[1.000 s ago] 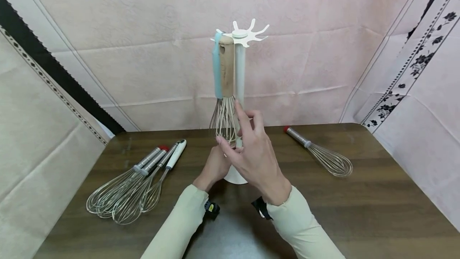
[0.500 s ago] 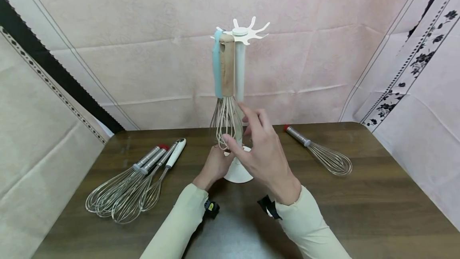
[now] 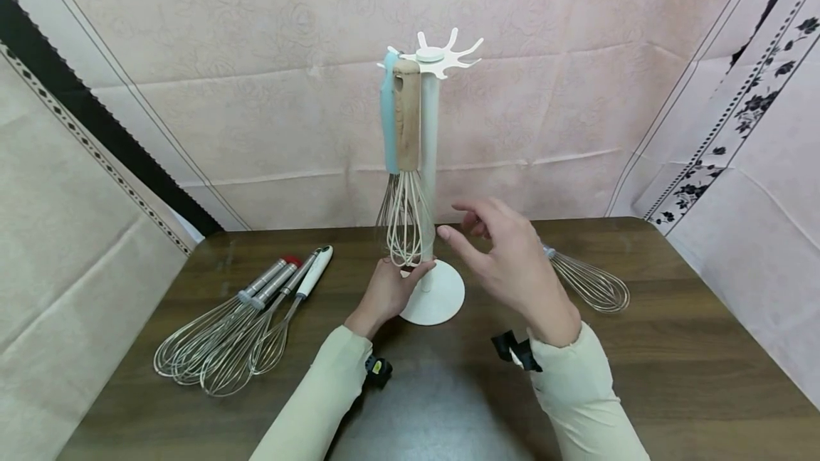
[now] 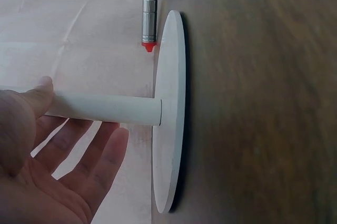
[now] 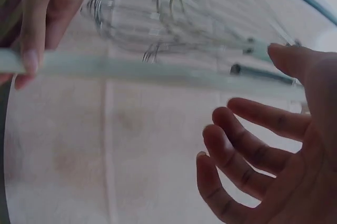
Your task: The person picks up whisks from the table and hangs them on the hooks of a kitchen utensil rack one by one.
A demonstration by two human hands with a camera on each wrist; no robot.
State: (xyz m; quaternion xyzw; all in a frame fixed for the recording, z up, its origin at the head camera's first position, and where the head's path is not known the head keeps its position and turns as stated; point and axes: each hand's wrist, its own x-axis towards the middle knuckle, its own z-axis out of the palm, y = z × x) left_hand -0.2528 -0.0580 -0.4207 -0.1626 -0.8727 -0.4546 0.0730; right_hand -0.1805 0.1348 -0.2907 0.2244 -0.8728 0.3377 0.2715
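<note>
A white whisk stand (image 3: 429, 134) with a round base and a star-shaped hook top stands upright on the table. My left hand (image 3: 387, 290) holds its pole low down, thumb on one side and fingers on the other, as the left wrist view also shows with the pole (image 4: 105, 107). From the hooks hang a wooden-handled whisk (image 3: 406, 119) and, beside it, a whisk with a light blue handle (image 3: 388, 116). To the right of the pole my right hand (image 3: 512, 255) is apart from it, fingers loosely bent and holding nothing; its fingers (image 5: 253, 150) are spread in the right wrist view.
Several whisks (image 3: 218, 340) lie together on the left of the wooden table (image 3: 448, 404), one with a white handle (image 3: 315, 272). A single whisk (image 3: 592, 283) lies to the right, its handle hidden behind my right hand. A pale cloth (image 3: 288, 126) hangs behind the table.
My right hand has moved away from the hanging whisks and the pole, to the right. My left hand stays low on the pole, and the whisks hang as before.
</note>
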